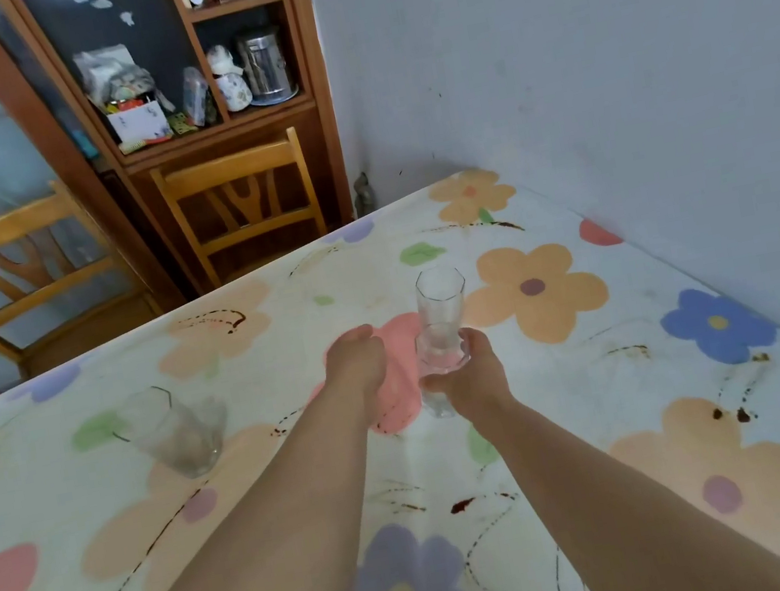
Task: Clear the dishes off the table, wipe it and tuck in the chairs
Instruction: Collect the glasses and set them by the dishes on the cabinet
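Observation:
Stacked clear glasses [440,322] are lifted above the middle of the table, with my right hand [469,375] gripping them around the lower part. My left hand [357,358] hovers just left of them, fingers curled down and holding nothing. Another clear glass [169,430] stands alone on the left part of the table [648,354], which wears a flowered cloth with brown stains and drips. Two wooden chairs [247,206] [5,279] stand pulled back from the table's far edge.
A grey wall runs along the table's right side. Behind the chairs stands a brown cabinet [202,68] with shelves holding jars, a metal canister and boxes. A glass door panel is at the far left.

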The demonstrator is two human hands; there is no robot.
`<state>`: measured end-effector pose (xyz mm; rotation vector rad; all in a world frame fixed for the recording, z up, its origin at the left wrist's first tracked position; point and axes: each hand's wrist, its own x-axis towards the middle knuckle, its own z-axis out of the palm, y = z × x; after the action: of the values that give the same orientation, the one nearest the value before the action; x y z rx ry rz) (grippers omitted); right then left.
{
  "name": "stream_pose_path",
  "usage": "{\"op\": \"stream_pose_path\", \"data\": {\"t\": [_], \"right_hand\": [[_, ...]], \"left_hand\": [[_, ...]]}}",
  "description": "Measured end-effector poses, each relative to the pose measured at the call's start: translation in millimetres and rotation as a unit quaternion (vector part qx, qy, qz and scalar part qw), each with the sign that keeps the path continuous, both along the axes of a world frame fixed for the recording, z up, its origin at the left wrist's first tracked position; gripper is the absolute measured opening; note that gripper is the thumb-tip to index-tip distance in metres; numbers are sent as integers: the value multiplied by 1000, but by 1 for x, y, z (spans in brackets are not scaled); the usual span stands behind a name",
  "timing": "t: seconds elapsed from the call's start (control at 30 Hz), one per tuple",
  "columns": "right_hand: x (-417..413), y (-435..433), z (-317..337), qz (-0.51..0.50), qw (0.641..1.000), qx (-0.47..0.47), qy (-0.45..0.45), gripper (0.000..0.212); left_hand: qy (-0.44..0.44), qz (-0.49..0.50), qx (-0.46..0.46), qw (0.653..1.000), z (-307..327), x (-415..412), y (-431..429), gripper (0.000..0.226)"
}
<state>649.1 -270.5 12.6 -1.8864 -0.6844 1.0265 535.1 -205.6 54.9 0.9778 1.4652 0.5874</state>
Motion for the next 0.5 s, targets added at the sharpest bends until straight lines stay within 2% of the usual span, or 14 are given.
{"op": "stream_pose_path", "data": {"t": [0.2, 0.33, 0.5], "right_hand": [[14, 9, -16, 25, 997, 17, -68, 69], [38, 6, -19, -9, 998, 16, -56, 66], [65, 9, -17, -32, 997, 16, -64, 64]], "left_hand": [[-1, -26, 26, 999, -6, 29, 26, 56], [5, -79, 52, 996, -9, 55, 41, 77], [60, -127, 79, 987, -21, 89, 52, 97]]}}
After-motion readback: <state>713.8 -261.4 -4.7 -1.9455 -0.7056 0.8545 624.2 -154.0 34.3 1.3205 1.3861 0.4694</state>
